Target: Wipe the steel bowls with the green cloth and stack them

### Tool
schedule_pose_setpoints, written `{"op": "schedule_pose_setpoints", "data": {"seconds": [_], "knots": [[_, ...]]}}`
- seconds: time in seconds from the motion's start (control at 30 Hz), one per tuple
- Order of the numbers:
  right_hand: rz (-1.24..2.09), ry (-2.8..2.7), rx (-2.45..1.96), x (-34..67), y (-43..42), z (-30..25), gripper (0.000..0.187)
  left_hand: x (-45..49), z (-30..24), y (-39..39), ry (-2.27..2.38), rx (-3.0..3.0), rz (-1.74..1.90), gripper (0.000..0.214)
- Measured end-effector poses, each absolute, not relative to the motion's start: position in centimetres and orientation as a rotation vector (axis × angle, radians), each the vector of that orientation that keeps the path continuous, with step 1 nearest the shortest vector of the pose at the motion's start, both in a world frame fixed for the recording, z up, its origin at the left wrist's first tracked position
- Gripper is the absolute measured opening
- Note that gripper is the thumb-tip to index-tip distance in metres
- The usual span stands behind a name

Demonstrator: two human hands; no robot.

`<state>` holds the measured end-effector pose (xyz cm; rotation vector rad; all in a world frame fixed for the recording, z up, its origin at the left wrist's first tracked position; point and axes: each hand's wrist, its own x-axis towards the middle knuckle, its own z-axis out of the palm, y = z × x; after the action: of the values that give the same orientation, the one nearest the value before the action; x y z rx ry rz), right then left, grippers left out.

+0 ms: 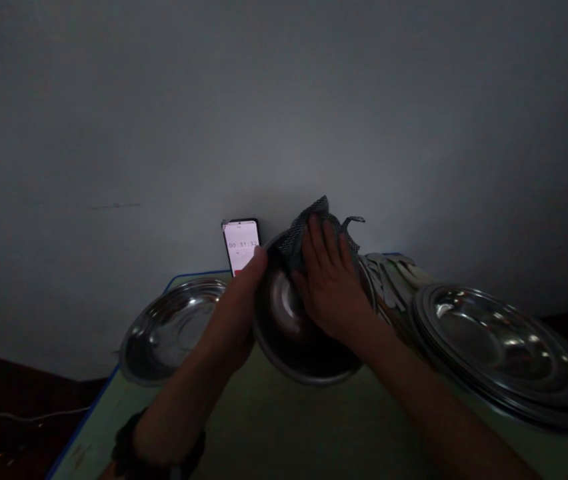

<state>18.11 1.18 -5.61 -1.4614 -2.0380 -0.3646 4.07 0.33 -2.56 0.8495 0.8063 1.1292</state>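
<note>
green table [274,427] with phone [244,235], basin [137,337], stacked dishes [469,333] around bowl [284,343]: left hand [237,307] in rim pinch, right hand [333,283] flat on cloth [320,208]

The phone [242,235] just beyond the held bowl's [289,327] left rim showed 00:31:32 on its lit screen [243,245], the smaller print [238,253] there being unreadable.

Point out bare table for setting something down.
Biggest patch: table between left forearm and right forearm, on the near side of the held bowl; dim there. Smaller: near-left corner, between basin and left forearm.
Crowded: right side, with plates and cutlery behind; back left, with basin and phone.
</note>
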Motion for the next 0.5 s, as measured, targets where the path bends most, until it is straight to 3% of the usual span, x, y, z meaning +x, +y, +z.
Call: {"op": "schedule_pose_setpoints", "data": {"seconds": [0.37, 0.5], "knots": [[0.635, -2.152, -0.827, 15.7, -1.9, -3.3, 0.070, 4.9, -0.3, 0.1, 0.822, 0.825, 1.226, 0.049], [0.733, -2.333, -0.710, 16.1, -2.3, -2.5, 0.067, 3.9, 0.3, 0.4, 0.876, 0.763, 1.263, 0.045]]}}
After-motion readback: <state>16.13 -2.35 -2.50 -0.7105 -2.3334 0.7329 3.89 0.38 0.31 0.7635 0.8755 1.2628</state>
